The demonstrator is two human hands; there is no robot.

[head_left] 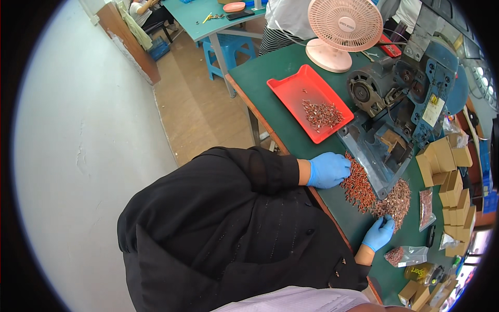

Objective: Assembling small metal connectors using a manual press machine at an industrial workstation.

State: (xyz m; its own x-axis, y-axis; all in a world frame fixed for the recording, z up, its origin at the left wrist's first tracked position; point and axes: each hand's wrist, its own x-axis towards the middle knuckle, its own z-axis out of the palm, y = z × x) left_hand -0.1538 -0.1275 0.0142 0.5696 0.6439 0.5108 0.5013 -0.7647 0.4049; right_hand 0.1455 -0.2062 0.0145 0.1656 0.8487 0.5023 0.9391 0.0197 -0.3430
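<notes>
- left hand (329,170) at red pieces (359,188), left of machine (417,120); fingers curled, grip unclear;
- right hand (378,235) at pale pieces (397,203); fingers likewise;
- probably hand-picking; next needs fine pinching

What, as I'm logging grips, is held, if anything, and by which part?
Left hand at reddish pieces, right hand at paler pieces; any hold can't be told.

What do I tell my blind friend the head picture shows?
The person's blue-gloved left hand and right hand touch a reddish heap and a paler heap of tiny parts on a green table. Nearby are a blue machine, a red tray and a pink fan.
</notes>
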